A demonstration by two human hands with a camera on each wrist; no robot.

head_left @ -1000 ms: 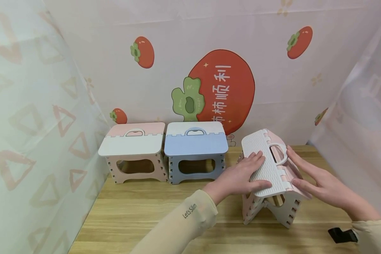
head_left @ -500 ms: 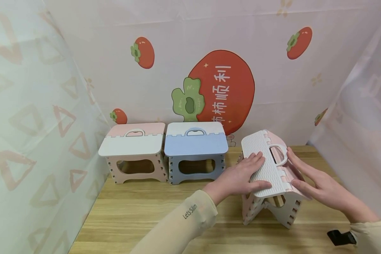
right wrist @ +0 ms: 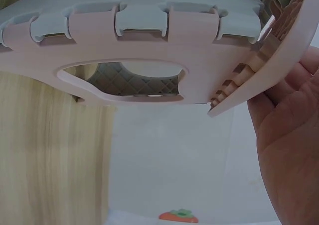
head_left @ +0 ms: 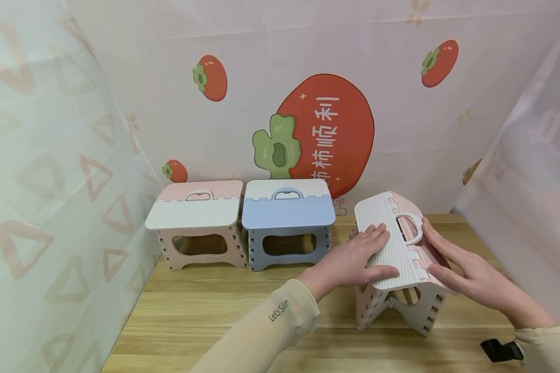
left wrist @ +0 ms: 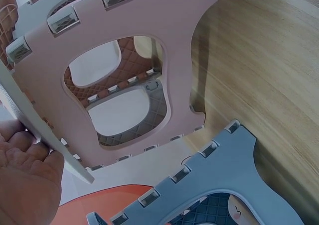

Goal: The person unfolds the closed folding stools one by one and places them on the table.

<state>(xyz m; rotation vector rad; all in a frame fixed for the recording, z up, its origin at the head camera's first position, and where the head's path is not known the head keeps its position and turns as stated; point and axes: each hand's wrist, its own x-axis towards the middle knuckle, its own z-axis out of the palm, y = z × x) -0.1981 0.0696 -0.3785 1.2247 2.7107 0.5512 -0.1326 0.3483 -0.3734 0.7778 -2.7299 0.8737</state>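
Note:
A pink and white folding stool point(head_left: 392, 280) stands at the right of the table, half folded, its two seat panels sloping down from the hinge like a roof and its legs crossing below. My left hand point(head_left: 354, 256) lies flat on the textured white panel point(head_left: 382, 217), thumb spread toward the near edge. Against the pink panel point(head_left: 430, 254) rests my right hand point(head_left: 476, 272), fingertips near the white carry handle point(head_left: 413, 228). In the left wrist view the pink leg frame point(left wrist: 182, 75) shows under the panel. The right wrist view has the pink panel's edge point(right wrist: 284, 70) at my palm.
Two unfolded stools stand side by side at the back left, one pink and white point(head_left: 196, 215), one blue and white point(head_left: 289, 212). A printed backdrop point(head_left: 401, 129) hangs behind the wooden table point(head_left: 205, 316), with curtains on both sides. A black strap piece point(head_left: 501, 350) is by the right sleeve.

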